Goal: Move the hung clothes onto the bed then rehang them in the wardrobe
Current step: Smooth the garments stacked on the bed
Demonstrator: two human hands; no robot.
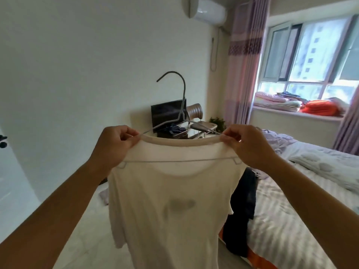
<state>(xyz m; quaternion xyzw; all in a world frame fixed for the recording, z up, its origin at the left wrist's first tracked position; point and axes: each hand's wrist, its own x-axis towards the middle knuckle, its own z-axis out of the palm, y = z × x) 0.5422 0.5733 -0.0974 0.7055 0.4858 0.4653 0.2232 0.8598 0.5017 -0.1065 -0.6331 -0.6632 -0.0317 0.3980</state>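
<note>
A white T-shirt (171,206) hangs in front of me on a thin grey wire hanger (182,105), whose hook points up and to the left. My left hand (114,146) pinches the shirt's collar at its left shoulder. At the right shoulder, my right hand (246,144) pinches the collar too. The hanger's lower bar shows through the thin fabric. To the right lies the bed (291,220) with a striped sheet, and a dark garment (242,208) is draped over its near edge. The wardrobe is out of view.
A small desk with a black monitor (168,113) and a chair (196,115) stands against the far wall. Folded bedding (295,103) is piled on the window sill. A white door (11,181) is at the left, over a pale tiled floor (81,230).
</note>
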